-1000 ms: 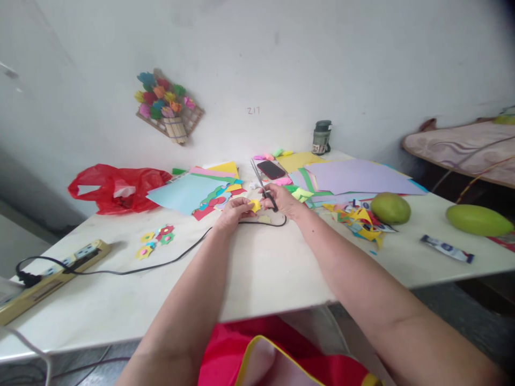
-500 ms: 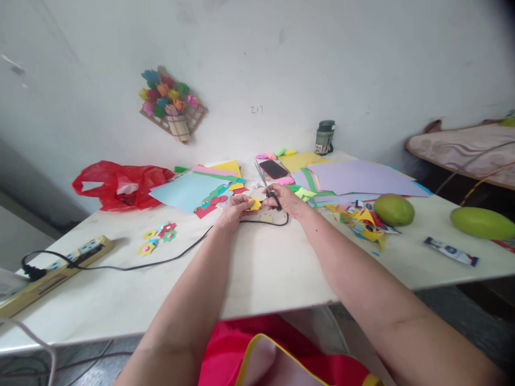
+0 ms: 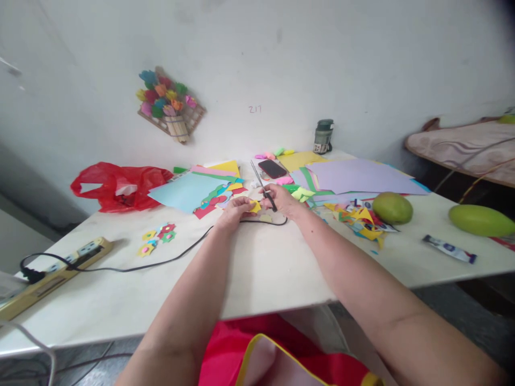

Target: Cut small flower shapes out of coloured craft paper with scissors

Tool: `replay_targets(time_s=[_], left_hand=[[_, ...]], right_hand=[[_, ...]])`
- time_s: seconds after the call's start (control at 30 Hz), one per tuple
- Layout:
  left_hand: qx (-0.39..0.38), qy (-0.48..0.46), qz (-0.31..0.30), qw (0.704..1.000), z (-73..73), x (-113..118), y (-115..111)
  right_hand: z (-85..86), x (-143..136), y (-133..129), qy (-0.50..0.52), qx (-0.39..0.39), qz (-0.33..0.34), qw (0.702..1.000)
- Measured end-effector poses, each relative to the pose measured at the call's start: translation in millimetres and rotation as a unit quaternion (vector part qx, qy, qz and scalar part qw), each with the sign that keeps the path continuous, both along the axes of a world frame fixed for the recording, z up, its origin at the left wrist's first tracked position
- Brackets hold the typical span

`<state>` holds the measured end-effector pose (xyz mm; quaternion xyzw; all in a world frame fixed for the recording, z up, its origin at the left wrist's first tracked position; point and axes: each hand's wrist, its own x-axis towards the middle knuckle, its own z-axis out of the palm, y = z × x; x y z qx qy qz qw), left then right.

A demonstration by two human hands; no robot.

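Observation:
Between the fingers of my left hand (image 3: 237,210) is a small piece of yellow paper (image 3: 255,206). My right hand (image 3: 280,200) grips a pair of scissors (image 3: 263,186), whose blades point up and away towards the wall. The two hands are close together over the middle of the table, fingertips almost meeting beside the yellow paper. Below them a black cord (image 3: 181,258) runs across the tabletop. Left of my left hand lie several small paper flowers (image 3: 161,236) in yellow, red and green.
Coloured sheets, a light blue one (image 3: 177,193) and a lilac one (image 3: 362,177), lie at the back. A phone (image 3: 272,169) is behind my hands. Paper scraps (image 3: 364,221), a green mango (image 3: 392,208) and a tube (image 3: 449,249) are on the right; a power strip (image 3: 56,276) and red bag (image 3: 120,185) are left.
The scissors have turned slightly in my right hand and their blades look closer together. My left hand keeps the yellow paper, which has tilted a little. The view has shifted slightly.

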<state>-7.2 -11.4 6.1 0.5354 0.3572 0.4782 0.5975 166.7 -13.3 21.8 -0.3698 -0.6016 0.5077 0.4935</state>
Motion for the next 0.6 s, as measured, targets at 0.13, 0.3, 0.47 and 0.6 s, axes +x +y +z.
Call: replay_targets(time_s=[0.13, 0.3, 0.47, 0.6], left_hand=[[-0.001, -0.007, 0.009, 1.000, -0.6, 1, 0], [0.004, -0.017, 0.021, 1.000, -0.8, -1, 2], [0.014, -0.028, 0.035, 0.999, -2.5, -4, 5], [0.008, -0.049, 0.040, 0.998, -3.8, -5, 6]], right_hand=[[2.3, -1, -2, -0.009, -0.015, -0.004, 1.000], [3.4, 5, -2, -0.085, -0.031, 0.006, 0.996], [3.4, 9, -3, -0.178, -0.040, 0.043, 0.982], [1.0, 9, -1, -0.207, -0.027, 0.083, 0.975]])
